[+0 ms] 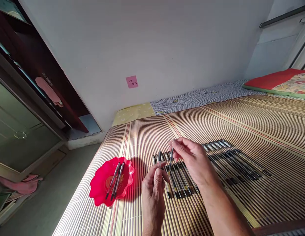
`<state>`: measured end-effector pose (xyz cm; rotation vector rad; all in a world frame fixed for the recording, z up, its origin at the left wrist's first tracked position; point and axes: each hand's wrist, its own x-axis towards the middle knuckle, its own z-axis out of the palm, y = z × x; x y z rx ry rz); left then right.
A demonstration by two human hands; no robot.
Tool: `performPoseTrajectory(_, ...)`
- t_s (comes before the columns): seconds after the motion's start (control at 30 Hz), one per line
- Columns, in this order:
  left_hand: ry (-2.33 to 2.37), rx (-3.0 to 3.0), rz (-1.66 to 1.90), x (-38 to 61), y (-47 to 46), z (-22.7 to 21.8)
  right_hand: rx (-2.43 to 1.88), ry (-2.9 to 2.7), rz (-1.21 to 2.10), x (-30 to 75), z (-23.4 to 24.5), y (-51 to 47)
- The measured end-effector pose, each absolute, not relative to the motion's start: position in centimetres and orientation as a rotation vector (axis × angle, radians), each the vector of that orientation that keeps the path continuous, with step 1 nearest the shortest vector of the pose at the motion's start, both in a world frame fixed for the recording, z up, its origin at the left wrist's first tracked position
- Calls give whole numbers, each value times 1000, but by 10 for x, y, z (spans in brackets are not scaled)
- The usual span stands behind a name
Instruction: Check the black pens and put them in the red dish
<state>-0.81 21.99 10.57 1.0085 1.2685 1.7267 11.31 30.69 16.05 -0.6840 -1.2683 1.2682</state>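
- Left hand [153,183]: grip closed on pen barrel [159,156].
- Right hand [192,160]: grip pinching refill [171,161].
- Red plate [99,187]: two pens [116,180].
- Pen rows [228,160] on bamboo mat [265,124].

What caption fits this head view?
Left hand and right hand hold pen parts over rows of pens on a mat by a red plate.

Head view looks down and forward, close over the mat [241,124].

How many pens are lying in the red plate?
2. One pen lies left of centre in the red plate, the other pen right beside it, nearly parallel. Nothing in the plate seems to hide a third.
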Motion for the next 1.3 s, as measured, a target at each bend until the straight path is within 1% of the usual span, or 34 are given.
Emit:
performPoseTrajectory(0.17, 1080, 823, 1786, -11, 219, 100, -619, -966, 1135, 122, 168, 306)
performPoseTrajectory(0.33, 1031, 837, 1743, -18, 218, 97, -591, -869, 1021, 124, 177, 303)
performPoseTrajectory(0.63, 1064, 947, 1618, -22, 212, 101, -653, -948, 943, 125, 171, 302)
performPoseTrajectory(1.13, 1129, 983, 1625, -24, 211, 103, -659, -1026, 961, 129, 168, 303)
performPoseTrajectory(1.3, 1160, 1026, 1608, -27, 209, 106, -666, -1097, 894, 136, 172, 303)
